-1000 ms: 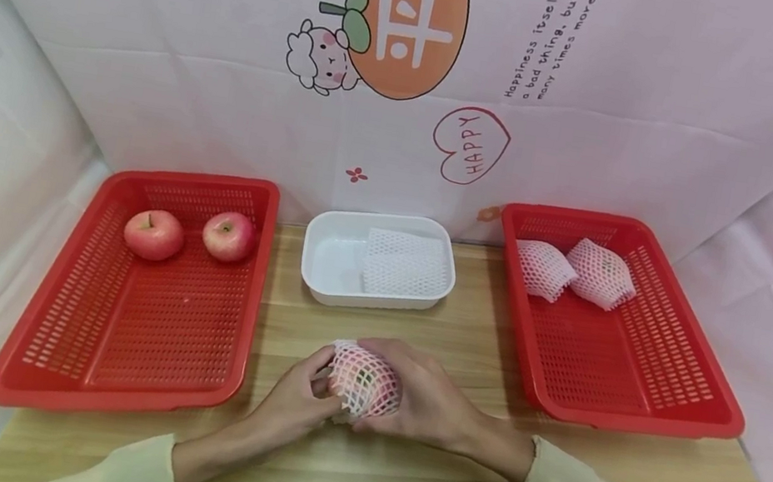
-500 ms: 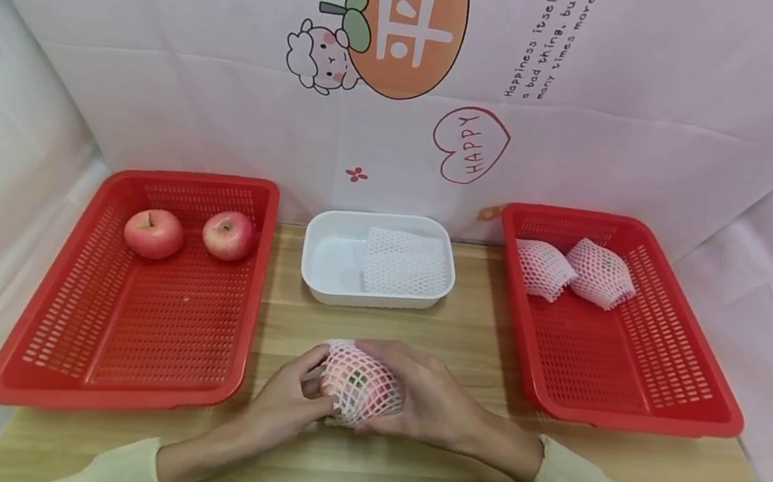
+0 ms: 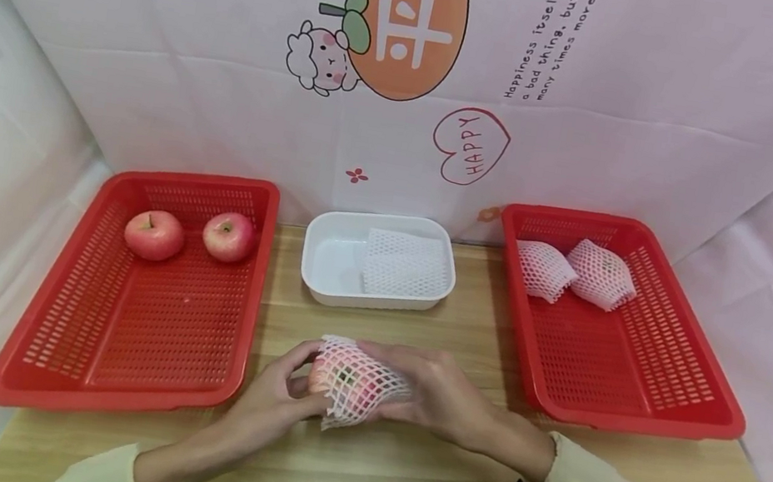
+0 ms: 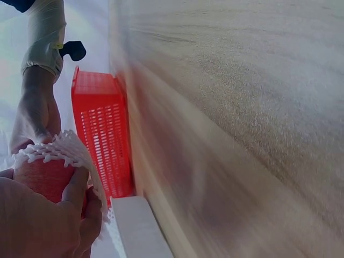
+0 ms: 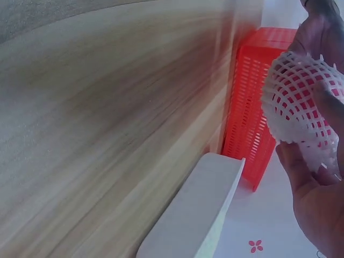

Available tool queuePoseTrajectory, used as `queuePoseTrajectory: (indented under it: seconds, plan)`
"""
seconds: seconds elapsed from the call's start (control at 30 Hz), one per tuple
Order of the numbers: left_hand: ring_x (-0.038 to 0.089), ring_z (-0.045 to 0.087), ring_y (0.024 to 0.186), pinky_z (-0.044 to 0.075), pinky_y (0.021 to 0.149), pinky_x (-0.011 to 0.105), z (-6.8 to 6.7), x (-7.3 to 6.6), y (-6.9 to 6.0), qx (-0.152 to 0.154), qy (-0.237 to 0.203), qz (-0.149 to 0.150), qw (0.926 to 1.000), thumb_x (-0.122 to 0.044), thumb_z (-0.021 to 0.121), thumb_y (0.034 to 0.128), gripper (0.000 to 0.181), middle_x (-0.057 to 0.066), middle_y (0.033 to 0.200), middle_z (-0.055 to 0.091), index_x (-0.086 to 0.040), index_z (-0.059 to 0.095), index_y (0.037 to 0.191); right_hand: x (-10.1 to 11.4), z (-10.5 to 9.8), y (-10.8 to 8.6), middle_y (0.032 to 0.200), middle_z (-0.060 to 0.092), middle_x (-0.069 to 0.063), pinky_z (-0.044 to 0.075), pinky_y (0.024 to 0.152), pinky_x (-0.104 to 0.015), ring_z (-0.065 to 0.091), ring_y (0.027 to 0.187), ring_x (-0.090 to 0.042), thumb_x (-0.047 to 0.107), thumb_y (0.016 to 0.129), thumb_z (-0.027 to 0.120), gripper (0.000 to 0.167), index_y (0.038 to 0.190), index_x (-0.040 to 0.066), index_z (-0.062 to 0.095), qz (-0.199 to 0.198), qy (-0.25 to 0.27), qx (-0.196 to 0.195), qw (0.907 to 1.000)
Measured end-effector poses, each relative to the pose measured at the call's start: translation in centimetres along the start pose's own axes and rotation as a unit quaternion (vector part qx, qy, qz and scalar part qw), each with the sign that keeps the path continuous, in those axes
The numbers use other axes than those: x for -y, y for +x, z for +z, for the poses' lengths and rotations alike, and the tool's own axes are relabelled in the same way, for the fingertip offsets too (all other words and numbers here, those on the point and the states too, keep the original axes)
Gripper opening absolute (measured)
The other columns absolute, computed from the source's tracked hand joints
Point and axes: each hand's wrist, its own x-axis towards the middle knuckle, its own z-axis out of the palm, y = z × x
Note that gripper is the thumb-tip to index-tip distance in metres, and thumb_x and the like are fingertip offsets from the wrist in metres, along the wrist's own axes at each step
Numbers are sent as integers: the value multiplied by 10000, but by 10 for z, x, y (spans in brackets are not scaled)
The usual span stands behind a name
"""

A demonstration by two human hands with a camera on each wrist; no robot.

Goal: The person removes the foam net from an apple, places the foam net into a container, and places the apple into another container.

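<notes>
Between both hands, above the wooden table, is a red apple (image 4: pixel 43 180) partly covered by a white foam net sleeve (image 3: pixel 357 388). My left hand (image 3: pixel 275 392) grips the apple's bare left end, thumb and fingers round it. My right hand (image 3: pixel 433 396) holds the net's right side with the thumb below and fingers above. In the left wrist view, red skin shows past the net's toothed edge near the left fingers. The right wrist view shows the net (image 5: pixel 301 105) stretched over the fruit, its end bunched by the right hand (image 5: pixel 317 209).
A red basket (image 3: pixel 103 398) on the left holds two bare apples (image 3: pixel 155 235). The right red basket (image 3: pixel 639 420) holds two netted apples (image 3: pixel 601 275). A white tray (image 3: pixel 332 297) with flat foam nets (image 3: pixel 407 265) stands behind the hands, before a printed cloth.
Both hands have shifted slightly left with the apple. The right hand has slid back toward the net's right end, which now trails looser; the apple has turned leftward.
</notes>
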Motion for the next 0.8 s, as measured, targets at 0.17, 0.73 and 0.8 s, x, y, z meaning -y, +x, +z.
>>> queuePoseTrajectory:
  seconds: [0.17, 0.73, 0.8]
  plan:
    - [374, 623, 1309, 595, 944, 268, -5, -6, -4, -88, -33, -15, 10000, -44, 743, 908, 761, 289, 1580, 391, 29, 391, 1578, 1, -3, 2, 1233, 768, -113, 628, 891, -288, 768, 1056, -198, 184, 794, 943, 671, 1389, 16, 681, -65, 49, -232, 9997]
    - [300, 667, 1249, 613, 918, 284, -12, -20, -11, -87, -25, -26, 10000, -85, 753, 951, 694, 246, 1544, 434, -8, 427, 1559, 3, -12, 10, 1131, 800, -66, 623, 821, -216, 783, 980, -158, 20, 791, 914, 463, 1235, 30, 783, -416, 27, -686, 9968]
    - [285, 676, 1229, 614, 912, 279, -13, -22, -11, -116, -29, 24, 9999, -75, 749, 953, 687, 245, 1538, 438, -9, 432, 1559, 4, -14, 10, 1106, 806, -50, 623, 816, -212, 784, 963, -142, 26, 799, 911, 425, 1208, 50, 800, -414, 31, -724, 9965]
